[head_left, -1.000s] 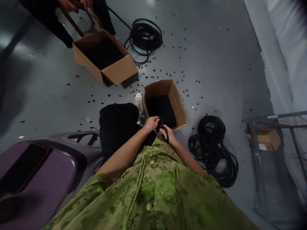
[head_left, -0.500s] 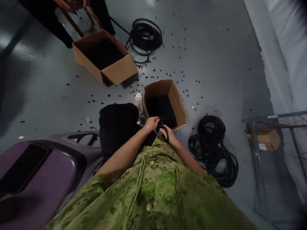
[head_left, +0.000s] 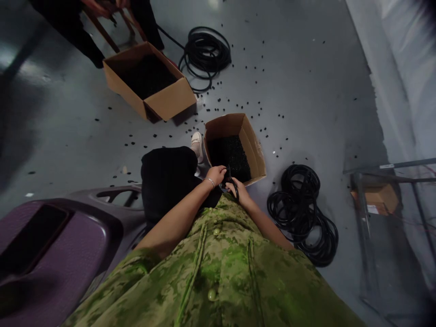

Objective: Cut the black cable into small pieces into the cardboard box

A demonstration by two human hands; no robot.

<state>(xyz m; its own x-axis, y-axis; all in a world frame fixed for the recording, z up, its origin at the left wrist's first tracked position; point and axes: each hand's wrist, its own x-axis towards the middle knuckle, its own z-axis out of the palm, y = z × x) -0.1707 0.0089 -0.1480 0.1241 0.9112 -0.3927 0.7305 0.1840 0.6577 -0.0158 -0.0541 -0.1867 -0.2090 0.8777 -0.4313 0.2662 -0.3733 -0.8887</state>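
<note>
At the near edge of an open cardboard box (head_left: 255,143) that holds many small black pieces (head_left: 235,156), my two hands work close together. My left hand (head_left: 215,175) has its fingers pinched at a dark item too small to make out. My right hand (head_left: 238,188) is closed on black scissors (head_left: 233,185), whose blades point up toward the left fingertips. The handle loop hangs below the right fingers.
Another cardboard box (head_left: 172,100) with black pieces stands upper left, by a person's hands (head_left: 102,8). Black hose coils (head_left: 207,52) lie behind, others (head_left: 303,209) at right. A purple stool (head_left: 75,240) bearing a phone (head_left: 34,238) is at left.
The other person's hands at the top left have shifted slightly. My own hands look almost the same.
</note>
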